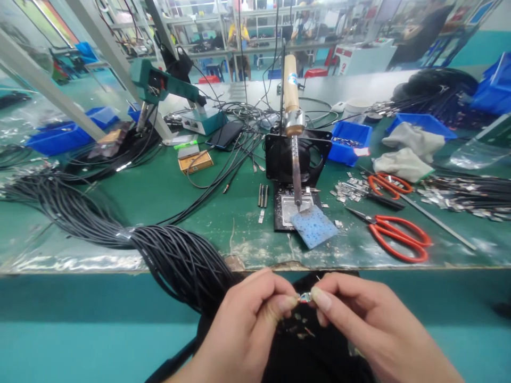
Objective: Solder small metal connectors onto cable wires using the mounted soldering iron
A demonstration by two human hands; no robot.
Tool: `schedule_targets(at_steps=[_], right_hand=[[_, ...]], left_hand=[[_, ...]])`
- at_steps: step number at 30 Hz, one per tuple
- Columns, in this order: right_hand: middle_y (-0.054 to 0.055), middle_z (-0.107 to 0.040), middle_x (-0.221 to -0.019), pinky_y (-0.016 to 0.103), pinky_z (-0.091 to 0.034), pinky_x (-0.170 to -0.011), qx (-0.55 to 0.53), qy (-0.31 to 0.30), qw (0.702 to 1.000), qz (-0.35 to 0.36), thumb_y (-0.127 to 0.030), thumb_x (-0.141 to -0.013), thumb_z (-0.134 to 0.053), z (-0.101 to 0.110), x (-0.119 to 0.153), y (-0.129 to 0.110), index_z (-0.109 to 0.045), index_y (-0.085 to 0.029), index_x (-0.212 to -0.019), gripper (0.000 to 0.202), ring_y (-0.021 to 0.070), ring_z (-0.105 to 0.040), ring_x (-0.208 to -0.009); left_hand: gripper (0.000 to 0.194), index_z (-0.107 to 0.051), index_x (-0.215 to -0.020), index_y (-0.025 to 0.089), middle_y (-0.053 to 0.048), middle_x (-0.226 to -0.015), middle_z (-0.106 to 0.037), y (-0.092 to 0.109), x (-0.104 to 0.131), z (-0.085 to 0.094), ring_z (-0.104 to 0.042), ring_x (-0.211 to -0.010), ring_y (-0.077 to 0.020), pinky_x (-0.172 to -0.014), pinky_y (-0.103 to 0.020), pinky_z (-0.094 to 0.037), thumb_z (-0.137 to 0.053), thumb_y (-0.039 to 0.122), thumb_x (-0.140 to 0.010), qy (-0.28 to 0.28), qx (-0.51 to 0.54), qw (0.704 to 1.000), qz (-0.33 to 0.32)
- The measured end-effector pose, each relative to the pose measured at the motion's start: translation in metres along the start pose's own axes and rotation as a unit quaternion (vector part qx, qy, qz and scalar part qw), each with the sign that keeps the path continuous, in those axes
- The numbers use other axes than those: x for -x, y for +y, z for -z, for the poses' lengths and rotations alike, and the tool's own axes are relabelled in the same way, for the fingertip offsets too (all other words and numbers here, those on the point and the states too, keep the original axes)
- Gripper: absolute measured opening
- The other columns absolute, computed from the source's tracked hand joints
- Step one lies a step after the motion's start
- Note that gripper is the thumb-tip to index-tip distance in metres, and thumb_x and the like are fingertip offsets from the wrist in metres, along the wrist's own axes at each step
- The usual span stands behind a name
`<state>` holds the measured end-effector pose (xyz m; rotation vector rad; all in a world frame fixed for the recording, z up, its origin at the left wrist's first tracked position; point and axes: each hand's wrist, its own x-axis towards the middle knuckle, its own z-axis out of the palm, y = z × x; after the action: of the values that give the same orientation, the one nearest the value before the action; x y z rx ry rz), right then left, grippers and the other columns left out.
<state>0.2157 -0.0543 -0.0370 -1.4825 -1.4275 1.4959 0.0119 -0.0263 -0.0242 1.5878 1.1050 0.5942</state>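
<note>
One small connector point(305, 297), between both hands' fingertips point(293, 302)

Blk clothing point(315, 361) on lap, sm. pale specks point(305, 332), L hand point(253, 314) bare, R hand point(359, 311) bare

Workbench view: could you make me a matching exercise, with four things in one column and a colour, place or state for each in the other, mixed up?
Column one
1. Sponge
2. Soldering iron
3. Cable bundle
4. Small wired part

Column two
A. Pinched between the left hand and the right hand
B. Tip pointing down, pale handle at the top
C. Blue, lying flat
D. Black, hanging over the front edge of the bench

Pairs: 1-C, 2-B, 3-D, 4-A
</note>
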Motion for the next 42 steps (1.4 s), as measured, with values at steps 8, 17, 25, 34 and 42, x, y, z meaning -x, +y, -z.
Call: schedule_targets(at_steps=[8, 17, 25, 34, 42], right_hand=[[-0.002, -0.059, -0.069, 0.024, -0.044, -0.060, 0.014, 0.021, 1.000, 0.008, -0.053, -0.098, -0.052, 0.003, 0.004, -0.002, -0.067, -0.024, -0.080, 0.038, 0.0142, -0.052, -0.065], [-0.002, -0.062, -0.072, 0.023, -0.046, -0.062, 0.030, 0.018, 0.999, 0.030, -0.048, -0.101, -0.051, 0.003, 0.004, -0.006, -0.066, -0.023, -0.081, 0.035, 0.0140, -0.055, -0.067], [-0.003, -0.061, -0.071, 0.023, -0.045, -0.062, 0.039, 0.013, 0.999, 0.033, -0.049, -0.101, -0.050, 0.004, 0.005, -0.005, -0.067, -0.024, -0.082, 0.036, 0.0138, -0.054, -0.067], [-0.001, -0.066, -0.073, 0.023, -0.048, -0.062, 0.044, 0.014, 0.998, 0.041, -0.047, -0.101, -0.051, 0.004, 0.003, -0.004, -0.068, -0.024, -0.082, 0.034, 0.0144, -0.060, -0.068], [-0.002, -0.067, -0.070, 0.020, -0.051, -0.059, 0.059, 0.023, 0.996, 0.063, -0.043, -0.101, -0.053, 0.003, 0.001, -0.006, -0.068, -0.024, -0.081, 0.032, 0.0133, -0.062, -0.064]], left_hand=[[0.019, -0.077, -0.096, 0.019, -0.001, -0.086, -0.074, 0.009, -0.004, -0.001, -0.063, -0.081, -0.0172, -0.076, -0.025, -0.048, -0.067, 0.035, -0.096, -0.045, 0.136, 0.985, 0.092], [0.020, -0.081, -0.098, 0.020, -0.001, -0.080, -0.071, 0.011, -0.004, -0.001, -0.058, -0.077, -0.0163, -0.071, -0.025, -0.045, -0.069, 0.036, -0.095, -0.038, 0.151, 0.982, 0.109], [0.021, -0.078, -0.086, 0.018, 0.001, -0.076, -0.068, 0.011, -0.005, -0.002, -0.056, -0.074, -0.0140, -0.070, -0.023, -0.044, -0.069, 0.036, -0.095, -0.044, 0.170, 0.977, 0.124], [0.022, -0.076, -0.086, 0.017, 0.001, -0.075, -0.066, 0.009, -0.005, -0.004, -0.056, -0.073, -0.0132, -0.069, -0.022, -0.044, -0.067, 0.035, -0.096, -0.051, 0.177, 0.974, 0.131], [0.021, -0.075, -0.084, 0.017, 0.002, -0.072, -0.065, 0.010, -0.006, -0.005, -0.055, -0.069, -0.0128, -0.067, -0.022, -0.044, -0.067, 0.033, -0.095, -0.043, 0.181, 0.973, 0.136]])
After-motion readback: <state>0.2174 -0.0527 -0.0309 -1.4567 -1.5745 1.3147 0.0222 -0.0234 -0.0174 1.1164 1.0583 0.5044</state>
